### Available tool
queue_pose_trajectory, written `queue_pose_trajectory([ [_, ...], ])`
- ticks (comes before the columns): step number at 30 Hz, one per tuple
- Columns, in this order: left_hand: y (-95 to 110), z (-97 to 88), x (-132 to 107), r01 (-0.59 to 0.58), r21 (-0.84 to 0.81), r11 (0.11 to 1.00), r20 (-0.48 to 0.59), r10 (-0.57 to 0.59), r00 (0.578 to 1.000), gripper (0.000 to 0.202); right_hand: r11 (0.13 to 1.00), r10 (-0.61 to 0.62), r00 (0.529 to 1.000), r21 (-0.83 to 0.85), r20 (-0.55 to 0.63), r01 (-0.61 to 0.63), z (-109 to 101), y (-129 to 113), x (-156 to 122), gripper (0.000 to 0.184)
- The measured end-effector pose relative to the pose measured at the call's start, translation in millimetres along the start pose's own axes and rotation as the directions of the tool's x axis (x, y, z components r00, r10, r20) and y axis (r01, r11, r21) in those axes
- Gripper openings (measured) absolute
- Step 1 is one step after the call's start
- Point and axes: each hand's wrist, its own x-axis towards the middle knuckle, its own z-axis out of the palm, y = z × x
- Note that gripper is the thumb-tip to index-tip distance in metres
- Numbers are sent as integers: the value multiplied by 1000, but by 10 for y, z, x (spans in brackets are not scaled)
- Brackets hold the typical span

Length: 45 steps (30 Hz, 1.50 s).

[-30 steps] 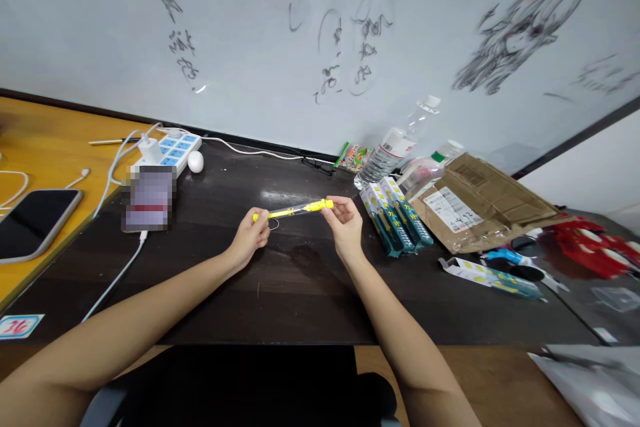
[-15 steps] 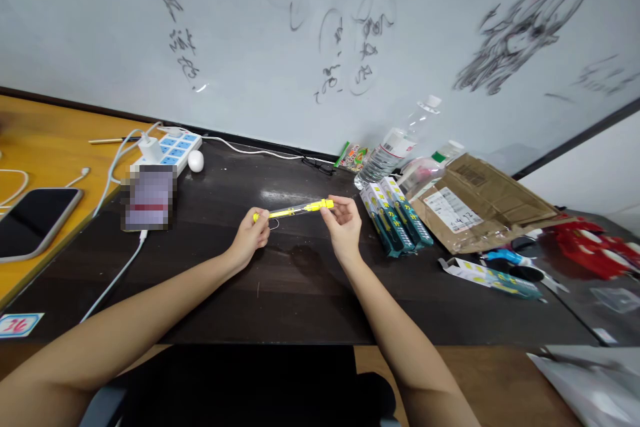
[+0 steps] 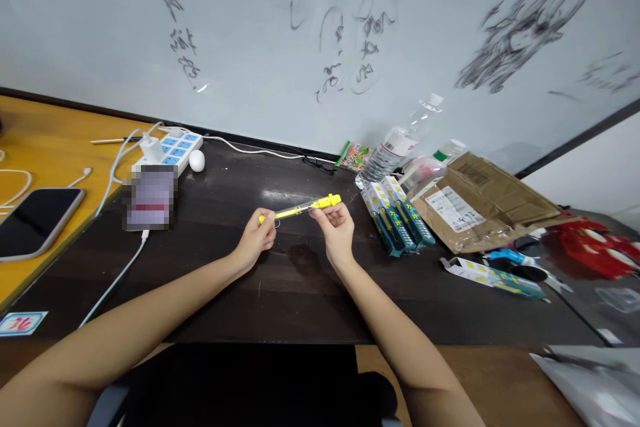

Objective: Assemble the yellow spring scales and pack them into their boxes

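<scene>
A slim yellow-and-clear pen-shaped tool [image 3: 295, 210] is held level above the dark desk, its right end slightly higher. My left hand [image 3: 257, 240] is closed in a pinch on its left end, and the yellow tip pokes out past the thumb. A thin wire-like curve shows beside those fingers. Thumb and fingers of my right hand [image 3: 337, 230] grip the tool near its thicker yellow end [image 3: 327, 201], which sticks out beyond them. To the right of this hand stand narrow green-and-white boxes [image 3: 395, 217] side by side.
An opened narrow box [image 3: 493, 277] lies by scissors [image 3: 530, 272]. Behind are a brown parcel [image 3: 480, 200], a water bottle [image 3: 387, 157] and a snack packet [image 3: 353, 156]. At left are a power strip [image 3: 183, 146], a charging phone [image 3: 150, 197] and another phone [image 3: 37, 224]. A whiteboard [image 3: 250, 47] stands behind.
My right hand has shifted its grip along the tool toward the left, so more of the yellow end shows past the fingers. The tool and my left hand have moved slightly right.
</scene>
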Motion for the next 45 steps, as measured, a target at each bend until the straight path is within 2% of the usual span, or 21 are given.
queue_pose_trajectory([
  [7,24,-41,19,21,-46,999,6,-21,1000,36,990,80,995,107,67,-87,-79,-76,66,39],
  [9,11,-40,15,45,-66,997,32,-43,999,36,982,132,980,117,148,-150,-100,-68,75,40],
  [12,-38,-10,-17,79,-58,995,57,-75,996,37,970,195,933,78,301,-228,-61,-7,17,34],
  [15,-111,24,-58,104,32,994,81,-107,991,37,979,188,886,-12,423,-202,37,66,-93,33],
  [17,-158,33,-74,82,142,987,106,-97,990,39,985,173,857,-65,486,-162,96,94,-156,34],
  [20,-193,26,-77,44,291,956,160,-94,983,45,985,174,847,-68,502,-162,127,109,-193,33],
  [23,-181,6,-64,48,336,941,207,-124,970,53,954,260,840,9,476,-301,92,113,-161,33],
  [25,-163,-16,-50,34,359,933,238,-127,963,52,908,341,805,49,486,-415,50,114,-118,34],
  [28,-139,-62,-27,-53,463,885,274,-86,958,44,881,396,767,26,504,-472,-16,108,-58,36],
  [30,-126,-93,-15,-166,571,804,298,-14,955,37,914,367,777,-44,512,-403,-53,98,-38,36],
  [32,-111,-117,-7,-276,669,690,327,61,943,32,956,294,794,-150,532,-253,-83,87,-36,33],
  [34,-98,-134,-1,-339,735,587,344,107,933,30,960,228,789,-267,571,-84,-106,79,-45,29],
  [36,-88,-147,3,-362,771,524,352,123,928,28,936,203,768,-351,607,31,-122,76,-52,27],
  [41,-58,-174,8,-457,803,383,449,115,886,27,903,197,733,-412,650,123,-146,81,-35,26],
  [43,-47,-178,12,-505,797,331,501,105,859,23,894,182,736,-422,652,152,-152,87,-21,25],
  [45,-43,-178,16,-537,782,315,541,85,837,14,884,163,743,-430,649,182,-154,98,-16,25],
])
